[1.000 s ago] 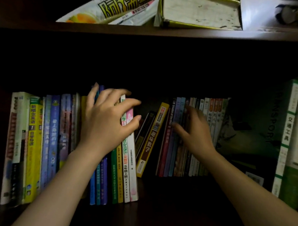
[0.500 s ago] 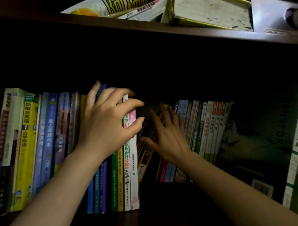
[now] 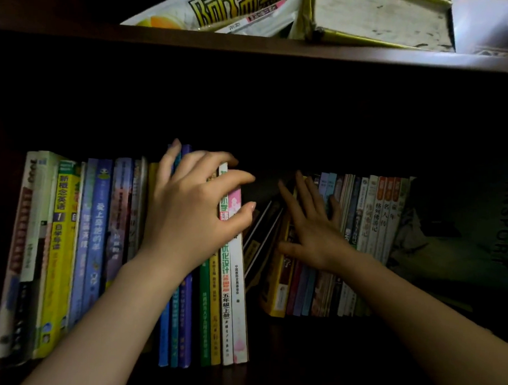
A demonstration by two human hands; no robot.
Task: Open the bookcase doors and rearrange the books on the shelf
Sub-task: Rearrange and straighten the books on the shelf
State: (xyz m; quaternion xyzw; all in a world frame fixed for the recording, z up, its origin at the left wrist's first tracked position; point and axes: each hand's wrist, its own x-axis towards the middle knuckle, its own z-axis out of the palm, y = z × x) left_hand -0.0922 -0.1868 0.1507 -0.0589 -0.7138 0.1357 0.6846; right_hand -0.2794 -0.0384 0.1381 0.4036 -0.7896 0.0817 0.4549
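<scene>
A dark bookcase shelf [image 3: 298,357] holds a row of upright books. My left hand [image 3: 187,215] grips the middle group of books, fingers over their tops and thumb against the pink-and-white book [image 3: 236,293] at the group's right end. Right of it, thin dark books [image 3: 259,236] lean in a gap. My right hand [image 3: 312,232] lies flat with straight fingers on the yellow book [image 3: 276,295] and the spines beside it. The right group of thin books [image 3: 371,220] stands behind that hand.
More books, with yellow, blue and white spines [image 3: 61,242], fill the shelf's left end. A large dark green book [image 3: 478,231] stands at the far right. The upper shelf board [image 3: 253,46] carries a lying booklet [image 3: 225,10] and a worn yellow-edged book [image 3: 379,20].
My right hand has moved left from the right group of spines onto the leaning yellow book, which now stands more upright. My left hand has kept its hold on the middle group.
</scene>
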